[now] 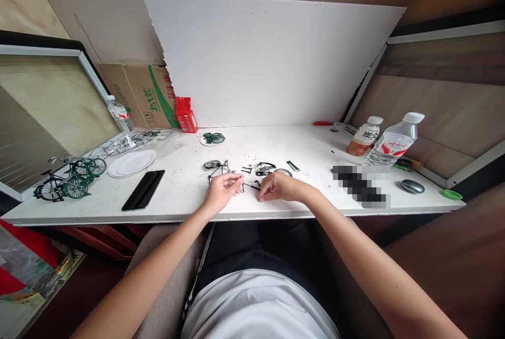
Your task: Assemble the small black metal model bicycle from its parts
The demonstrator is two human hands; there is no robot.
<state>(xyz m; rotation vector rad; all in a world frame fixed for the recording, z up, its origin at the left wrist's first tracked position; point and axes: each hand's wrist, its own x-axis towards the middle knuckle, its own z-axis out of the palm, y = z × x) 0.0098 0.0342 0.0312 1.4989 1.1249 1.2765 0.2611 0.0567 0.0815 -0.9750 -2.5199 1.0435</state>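
Note:
My left hand is just above the white table near its front edge, thumb and forefinger pinched together; whatever sits between them is too small to make out. Beside it my right hand reaches down with its fingertips pinched close to the tabletop, and what they grip cannot be made out. A thin dark part lies between the hands. Just beyond my left hand is a black model bicycle frame with a wheel. Beyond my right hand lie black wheel and fender parts, partly hidden, and a small green piece.
At left stand assembled green and black model bicycles, white paper plates and a phone. A plate with green parts lies farther back. Bottles, a grey oval object and a green cap are at right.

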